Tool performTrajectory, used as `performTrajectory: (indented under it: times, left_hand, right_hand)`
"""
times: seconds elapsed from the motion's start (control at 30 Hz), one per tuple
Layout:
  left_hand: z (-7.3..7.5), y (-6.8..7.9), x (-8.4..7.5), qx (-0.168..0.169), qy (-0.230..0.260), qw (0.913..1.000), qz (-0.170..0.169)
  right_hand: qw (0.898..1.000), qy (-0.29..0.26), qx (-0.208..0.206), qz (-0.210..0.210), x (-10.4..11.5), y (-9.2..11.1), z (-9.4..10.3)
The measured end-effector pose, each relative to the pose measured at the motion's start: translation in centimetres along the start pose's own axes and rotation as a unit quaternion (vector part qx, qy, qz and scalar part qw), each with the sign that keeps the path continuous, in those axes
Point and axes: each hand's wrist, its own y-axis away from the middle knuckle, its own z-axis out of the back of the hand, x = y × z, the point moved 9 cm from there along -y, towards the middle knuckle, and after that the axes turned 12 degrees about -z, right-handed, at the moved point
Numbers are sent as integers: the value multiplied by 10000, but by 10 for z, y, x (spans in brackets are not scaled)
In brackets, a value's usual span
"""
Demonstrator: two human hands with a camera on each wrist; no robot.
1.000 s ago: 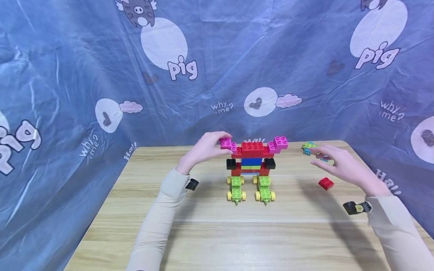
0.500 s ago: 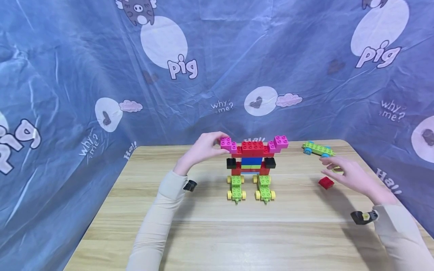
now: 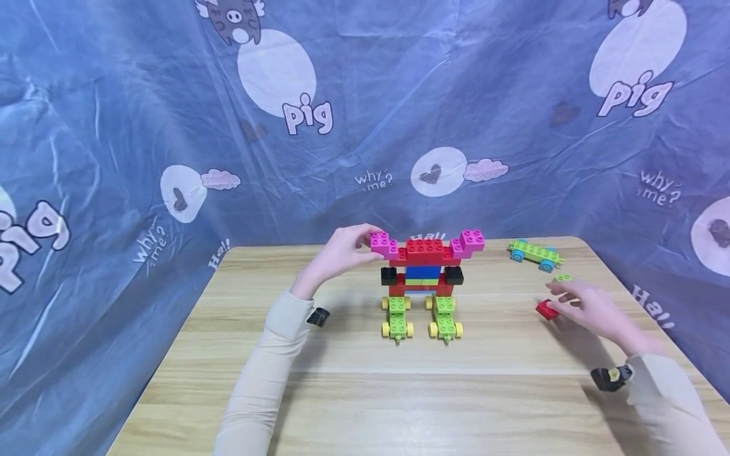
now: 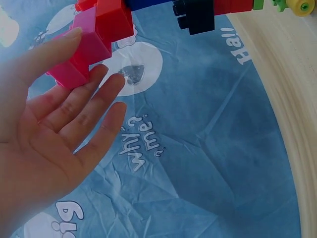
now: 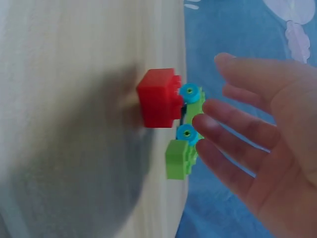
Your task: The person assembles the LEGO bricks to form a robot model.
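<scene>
My left hand [image 3: 346,253] pinches the pink brick [image 3: 379,241] at the left end of a standing figure built of toy bricks. In the left wrist view the thumb lies on the pink brick [image 4: 92,39], and the fingers are on its other side. The figure has a red top [image 3: 424,249], a blue middle, a black brick on each side and two green wheeled bases [image 3: 397,323]. My right hand [image 3: 595,311] hovers by a loose red brick [image 3: 545,310] at the right. In the right wrist view its relaxed fingers are apart from the red brick [image 5: 159,99].
Behind the right hand lies a green brick [image 3: 563,278]. Farther back stands a green wheeled base [image 3: 533,253] with blue wheels. A blue printed cloth [image 3: 319,190] hangs behind and beside the wooden table [image 3: 365,405].
My right hand has moved away from the blue-wheeled base, toward me and down to the red brick. The left hand has stayed on the pink brick.
</scene>
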Motion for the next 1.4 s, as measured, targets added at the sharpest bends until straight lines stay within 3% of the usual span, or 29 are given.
performTrajectory:
  times: [0.3, 0.7, 1.0, 1.4]
  left_hand:
    - [-1, 4, 5, -129, 264, 9996, -6]
    - [-1, 6, 5, -167, 267, 9995, 23]
    - [0, 5, 5, -188, 264, 9995, 22]
    - [-1, 6, 8, -226, 473, 9986, -109]
  right_hand:
    - [9978, 180, 297, -573, -16, 3, -14]
    - [9934, 306, 499, -987, -27, 5, -24]
    - [9953, 528, 200, -784, -25, 5, -22]
    - [9987, 206, 92, -463, -11, 0, -7]
